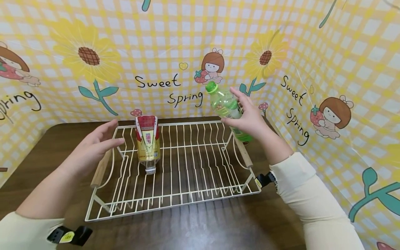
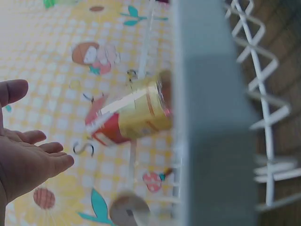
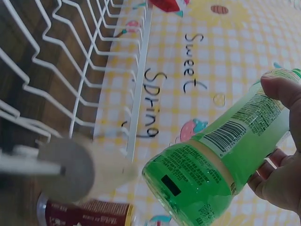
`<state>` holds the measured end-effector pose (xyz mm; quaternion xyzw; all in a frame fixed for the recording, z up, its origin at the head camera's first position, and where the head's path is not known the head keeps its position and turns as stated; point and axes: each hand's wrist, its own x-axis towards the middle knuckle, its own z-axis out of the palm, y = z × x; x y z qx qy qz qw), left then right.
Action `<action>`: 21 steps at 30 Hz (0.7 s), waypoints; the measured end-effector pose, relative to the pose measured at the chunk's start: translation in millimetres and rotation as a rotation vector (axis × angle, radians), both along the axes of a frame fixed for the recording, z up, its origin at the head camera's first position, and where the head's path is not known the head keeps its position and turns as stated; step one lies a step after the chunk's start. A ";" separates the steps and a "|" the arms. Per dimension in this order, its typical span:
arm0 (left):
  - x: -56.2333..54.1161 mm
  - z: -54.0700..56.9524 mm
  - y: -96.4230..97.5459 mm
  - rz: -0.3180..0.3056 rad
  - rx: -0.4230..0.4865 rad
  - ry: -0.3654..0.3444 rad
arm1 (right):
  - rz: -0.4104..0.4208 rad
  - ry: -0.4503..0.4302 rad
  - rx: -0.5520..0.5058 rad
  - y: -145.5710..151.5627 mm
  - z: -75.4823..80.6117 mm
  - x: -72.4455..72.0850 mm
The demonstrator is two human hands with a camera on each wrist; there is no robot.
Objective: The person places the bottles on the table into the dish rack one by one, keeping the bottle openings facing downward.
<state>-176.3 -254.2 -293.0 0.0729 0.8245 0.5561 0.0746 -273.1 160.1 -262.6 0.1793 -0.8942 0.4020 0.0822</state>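
Head view is showing the right hand (image 1: 250,117) gripping a green bottle (image 1: 222,103), thumb on one side and fingers on the other. The bottle is tilting above the far right corner of a white wire rack (image 1: 173,206), its green cap pointing up and away, its base hanging near the right wooden handle (image 1: 243,152). The left hand (image 1: 92,147) is holding nothing; its fingers are reaching out loosely, the thumb apart, near the rack's far left corner and the left wooden handle (image 1: 102,169). A red-and-gold bottle (image 1: 148,139) is resting inside the rack toward its left edge, cap facing the near edge, well apart from the green one. Below, a dark wooden bench (image 1: 200,231) is carrying the rack, while a checked cloth (image 1: 168,45) is hanging behind. Right wrist view is also catching a dark red container (image 3: 87,213), partly cut off, beyond the handle.
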 end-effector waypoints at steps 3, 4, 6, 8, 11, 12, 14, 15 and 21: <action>0.5 5.8 12.5 -0.034 0.019 0.014 | 0.036 -0.013 0.037 -9.0 0.7 2.7; 0.9 7.7 17.1 -0.041 0.022 0.014 | 0.046 -0.015 0.054 -11.9 0.8 4.1; 0.7 10.5 26.3 -0.058 0.040 0.022 | 0.063 -0.026 0.075 -17.9 0.4 6.9; 0.5 13.5 35.5 -0.069 0.046 0.024 | 0.088 -0.034 0.096 -23.4 -1.5 8.7; -0.8 16.9 48.5 -0.085 0.054 0.025 | 0.131 -0.048 0.114 -31.5 -4.9 12.0; -1.0 17.8 52.7 -0.087 0.058 0.027 | 0.145 -0.050 0.123 -34.0 -6.1 13.0; -1.3 18.7 60.7 -0.086 0.055 0.031 | 0.170 -0.049 0.145 -38.7 -8.6 15.0; -2.0 18.5 64.6 -0.087 0.064 0.037 | 0.182 -0.046 0.156 -41.2 -9.9 16.2; -6.7 10.7 82.6 -0.091 0.089 0.035 | 0.265 -0.026 0.269 -53.4 -19.0 22.1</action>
